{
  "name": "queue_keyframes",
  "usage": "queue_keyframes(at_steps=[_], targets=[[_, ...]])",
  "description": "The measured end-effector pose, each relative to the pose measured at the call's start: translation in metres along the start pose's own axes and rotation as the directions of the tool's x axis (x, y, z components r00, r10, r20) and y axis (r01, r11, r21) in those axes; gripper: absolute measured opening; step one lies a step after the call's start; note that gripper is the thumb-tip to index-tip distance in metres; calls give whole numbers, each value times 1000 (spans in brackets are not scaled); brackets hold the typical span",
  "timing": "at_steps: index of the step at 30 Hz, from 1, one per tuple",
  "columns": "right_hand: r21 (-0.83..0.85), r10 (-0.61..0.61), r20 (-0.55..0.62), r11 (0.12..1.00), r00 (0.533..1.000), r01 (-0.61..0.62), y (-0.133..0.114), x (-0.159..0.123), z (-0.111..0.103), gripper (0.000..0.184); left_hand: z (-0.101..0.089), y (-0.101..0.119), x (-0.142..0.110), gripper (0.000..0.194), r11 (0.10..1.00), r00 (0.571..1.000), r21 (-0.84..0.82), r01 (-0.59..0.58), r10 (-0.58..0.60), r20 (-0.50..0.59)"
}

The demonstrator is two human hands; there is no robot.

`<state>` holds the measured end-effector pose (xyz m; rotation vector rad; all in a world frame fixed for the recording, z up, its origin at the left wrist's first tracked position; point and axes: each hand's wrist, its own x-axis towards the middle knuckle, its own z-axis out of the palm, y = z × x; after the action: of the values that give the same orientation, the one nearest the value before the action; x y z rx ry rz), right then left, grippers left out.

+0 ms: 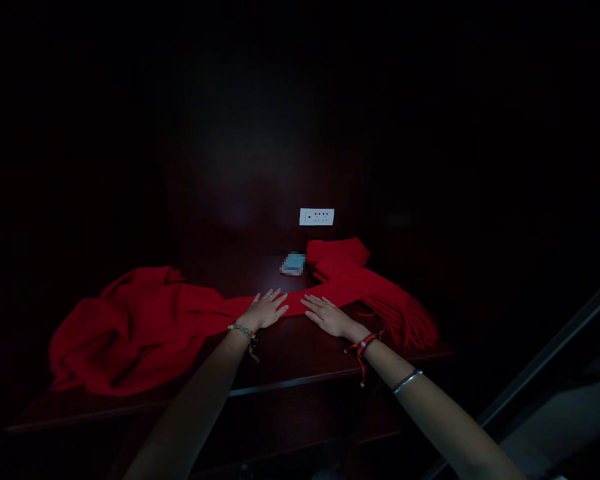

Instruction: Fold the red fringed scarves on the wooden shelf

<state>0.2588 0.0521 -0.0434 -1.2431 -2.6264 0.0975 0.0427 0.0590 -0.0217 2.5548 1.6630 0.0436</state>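
A: Item one, the red scarf (145, 327). Where does it lie?

B: Across the dark table (300, 363), running from the left end towards the back right. The bulk is bunched in loose folds at the left end, near the front edge. A narrow band crosses the middle. A folded section sits at the back edge, and the fringed end (405, 320) trails to the right front corner.

A: Hand positions?

B: The left hand (267, 310) lies palm down on the narrow band, fingers straight and slightly spread, clamped on nothing. The right hand (330, 317) lies flat just beside it, fingers extended and a little apart, its fingertips touching the band's near edge. The two hands are near each other but not touching.

A: Surrounding items?

B: A small pale blue object (293, 264), blurred, rests near the back edge, just left of the folded section. A white socket plate (317, 217) is mounted on the dark panel behind the table. The rest of the room is too dark to read.
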Motion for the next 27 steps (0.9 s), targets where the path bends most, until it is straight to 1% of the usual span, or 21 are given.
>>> queue_keyframes(at_steps=[2,6,8,10,11,13,15,16,19,21,22,23,25,26,27], targets=[[6,17,-5,1000,1000,-17,4,0,0,50,0,1,1,59,1000,1000,4,19,-19,4],[7,69,-37,998,997,-69,4,1,-3,48,0,4,2,62,993,993,12,115,-115,7],[2,69,-82,998,994,-69,-2,5,-5,48,0,6,1,63,994,994,27,110,-110,-19],[0,51,-104,999,993,-52,-9,12,-6,48,1,8,1,64,997,997,42,70,-68,-44],[-1,43,-88,999,995,-43,-13,17,-5,49,1,8,2,64,997,998,45,59,-57,-39],[-9,51,-18,999,999,-51,-19,24,-2,49,1,6,2,64,997,998,34,70,-70,3],[-27,101,41,995,994,-100,-20,27,1,50,1,2,4,66,994,993,19,108,-109,52],[-37,135,51,990,990,-133,-20,28,2,50,1,0,4,67,992,989,14,128,-129,66],[-57,223,36,974,974,-220,-15,24,2,51,0,-7,4,69,982,979,-3,187,-186,85],[-57,240,2,969,971,-239,-12,21,2,52,-3,-11,2,70,978,975,-19,207,-205,86],[-50,223,-26,973,974,-224,-11,20,2,53,-4,-13,-1,71,981,978,-31,193,-190,80],[-38,187,-54,981,981,-190,-11,19,2,54,-6,-16,-5,72,987,986,-43,153,-150,66],[-9,70,-100,997,992,-71,-10,19,3,55,-12,-22,-14,75,998,1000,-65,-1,0,-2],[5,5,-118,1000,993,-4,-10,19,3,55,-14,-25,-19,73,993,995,-67,-93,89,-53],[17,-54,-135,998,989,56,-10,19,3,55,-17,-28,-24,68,983,980,-60,-176,169,-106]])
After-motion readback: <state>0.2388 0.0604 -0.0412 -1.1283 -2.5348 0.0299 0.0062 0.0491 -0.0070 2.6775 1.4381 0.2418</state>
